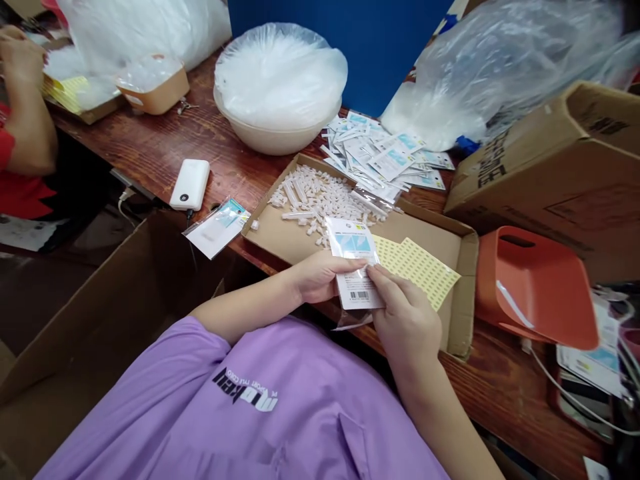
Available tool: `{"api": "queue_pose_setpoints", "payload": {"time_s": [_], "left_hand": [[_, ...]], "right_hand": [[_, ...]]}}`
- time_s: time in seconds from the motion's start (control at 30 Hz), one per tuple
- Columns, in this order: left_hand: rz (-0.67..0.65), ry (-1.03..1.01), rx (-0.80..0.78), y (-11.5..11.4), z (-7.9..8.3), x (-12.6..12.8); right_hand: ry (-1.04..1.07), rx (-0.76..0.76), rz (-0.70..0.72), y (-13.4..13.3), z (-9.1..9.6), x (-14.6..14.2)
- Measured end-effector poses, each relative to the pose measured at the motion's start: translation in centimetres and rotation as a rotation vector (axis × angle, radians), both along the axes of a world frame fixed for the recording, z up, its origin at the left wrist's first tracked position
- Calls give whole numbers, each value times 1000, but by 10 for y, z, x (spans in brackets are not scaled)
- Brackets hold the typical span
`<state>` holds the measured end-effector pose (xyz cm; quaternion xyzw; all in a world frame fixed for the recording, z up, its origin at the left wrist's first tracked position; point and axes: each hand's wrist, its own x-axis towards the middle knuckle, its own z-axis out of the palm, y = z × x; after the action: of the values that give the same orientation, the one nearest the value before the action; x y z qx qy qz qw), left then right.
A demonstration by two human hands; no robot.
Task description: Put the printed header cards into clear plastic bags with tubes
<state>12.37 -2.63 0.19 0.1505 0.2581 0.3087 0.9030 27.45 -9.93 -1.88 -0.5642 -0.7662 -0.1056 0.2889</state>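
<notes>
A clear plastic packet with a white and blue printed card is held upright between my hands, above the near edge of a shallow cardboard tray. My left hand grips its left side, thumb across the front. On the right side, my right hand pinches the packet with thumb and fingertips. The bag's open-looking clear end hangs below the card. Behind it in the tray lie many small white plastic pieces, a few clear tubes and yellow sticker sheets.
A pile of card packets lies behind the tray. Left stand a bag-lined bowl, a white power bank and a single packet. An orange bin and a cardboard box flank the right. Another person's arm shows far left.
</notes>
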Motion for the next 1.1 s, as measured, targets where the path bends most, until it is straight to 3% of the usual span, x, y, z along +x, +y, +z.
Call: {"api": "queue_pose_setpoints", "payload": {"time_s": [0.1, 0.3, 0.5, 0.67, 0.93, 1.0, 1.1], "left_hand": [[-7, -22, -18, -1, 2, -1], [33, 26, -64, 3, 6, -7], [9, -9, -13, 2, 3, -11], [5, 18, 44, 0, 2, -20], [-27, -20, 256, -5, 7, -23], [-21, 17, 267, -2, 5, -25], [-29, 60, 267, 2, 1, -27]], "right_hand": [[4, 13, -21, 1, 5, -2], [-57, -108, 57, 3, 15, -6], [-48, 26, -86, 8, 11, -21], [3, 41, 28, 8, 10, -22], [42, 166, 35, 4, 12, -21], [38, 126, 38, 0, 15, -20], [195, -129, 45, -6, 18, -17]]}}
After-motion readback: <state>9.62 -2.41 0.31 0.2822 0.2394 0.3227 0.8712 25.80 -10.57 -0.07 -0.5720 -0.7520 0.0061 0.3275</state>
